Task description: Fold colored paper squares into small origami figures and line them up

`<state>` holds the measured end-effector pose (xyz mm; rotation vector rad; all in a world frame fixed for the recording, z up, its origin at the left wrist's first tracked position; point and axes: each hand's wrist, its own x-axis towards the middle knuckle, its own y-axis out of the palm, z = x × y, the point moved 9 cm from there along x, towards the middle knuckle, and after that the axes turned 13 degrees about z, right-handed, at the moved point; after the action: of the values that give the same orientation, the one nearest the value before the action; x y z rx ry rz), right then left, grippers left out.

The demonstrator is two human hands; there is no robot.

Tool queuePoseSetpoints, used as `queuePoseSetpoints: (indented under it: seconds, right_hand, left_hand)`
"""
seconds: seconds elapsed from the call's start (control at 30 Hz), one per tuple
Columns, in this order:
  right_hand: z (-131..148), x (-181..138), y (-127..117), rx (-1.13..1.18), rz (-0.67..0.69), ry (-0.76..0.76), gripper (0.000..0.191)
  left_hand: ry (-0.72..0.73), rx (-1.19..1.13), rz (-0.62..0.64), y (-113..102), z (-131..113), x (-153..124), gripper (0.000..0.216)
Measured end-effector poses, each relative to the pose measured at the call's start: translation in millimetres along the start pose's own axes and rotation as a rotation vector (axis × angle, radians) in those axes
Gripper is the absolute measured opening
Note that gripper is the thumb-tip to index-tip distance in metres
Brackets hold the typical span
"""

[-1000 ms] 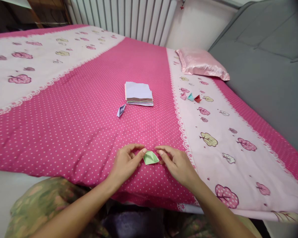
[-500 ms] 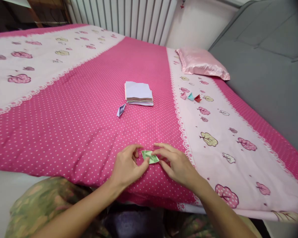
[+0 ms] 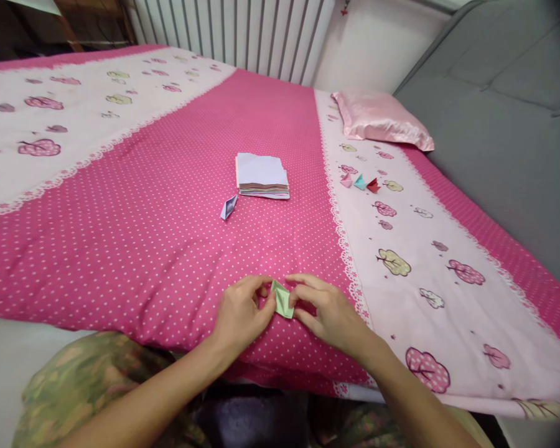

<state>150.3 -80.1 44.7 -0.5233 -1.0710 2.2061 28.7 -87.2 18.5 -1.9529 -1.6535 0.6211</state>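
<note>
A small folded piece of green paper (image 3: 282, 301), shaped like a little origami boat, is between my hands near the bed's front edge. My left hand (image 3: 245, 311) pinches its left end with thumb and fingers. On the other side, my right hand (image 3: 329, 311) has its thumb and fingertips closed on the paper's right end. Farther off, a purple paper boat (image 3: 229, 207) lies by a stack of coloured paper (image 3: 262, 176) with a pale sheet on top.
Pink, blue and red folded papers (image 3: 359, 182) stand in a row on the right white band of the bedspread (image 3: 177, 249). A pink pillow (image 3: 382, 118) lies behind them, beside a grey headboard (image 3: 499, 118). A white radiator (image 3: 233, 37) is at the back.
The green paper has turned so that its right end points more toward me. My left fingers have closed on its left end, and my right fingertips have shifted to its right edge.
</note>
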Motion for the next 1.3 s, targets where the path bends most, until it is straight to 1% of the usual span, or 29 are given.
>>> queuePoseSetpoints:
  seconds: [0.2, 0.37, 0.5, 0.63, 0.87, 0.93, 1.0, 1.1, 1.3]
  right_hand:
    - [3, 0, 4, 0.009, -0.004, -0.030, 0.018]
    - [6, 0, 7, 0.032, -0.017, -0.070, 0.019]
    - [10, 1, 9, 0.026, -0.016, -0.086, 0.019]
    - [9, 2, 12, -0.031, -0.005, -0.061, 0.018]
    - [2, 1, 16, -0.088, 0.005, -0.019, 0.013]
    - [3, 0, 15, -0.084, -0.009, -0.014, 0.011]
    - [4, 0, 12, -0.069, -0.043, 0.002, 0.015]
    - [7, 0, 10, -0.040, -0.088, 0.014, 0.012]
    - [9, 0, 12, -0.032, -0.103, -0.001, 0.010]
  left_hand:
    - [-0.014, -0.023, 0.000, 0, 2, 1, 0.014]
    - [-0.010, -0.050, 0.014, 3, 6, 5, 0.027]
    - [0.017, 0.017, 0.020, 4, 3, 11, 0.021]
    - [0.012, 0.091, 0.030, 6, 2, 13, 0.019]
    - [-0.007, 0.128, 0.058, 8, 3, 13, 0.021]
    - [-0.008, 0.132, 0.051, 8, 2, 13, 0.020]
    - [0.000, 0.134, 0.047, 7, 0, 13, 0.019]
    - [-0.003, 0.140, 0.055, 7, 0, 13, 0.018]
    - [0.010, 0.146, 0.067, 8, -1, 12, 0.026]
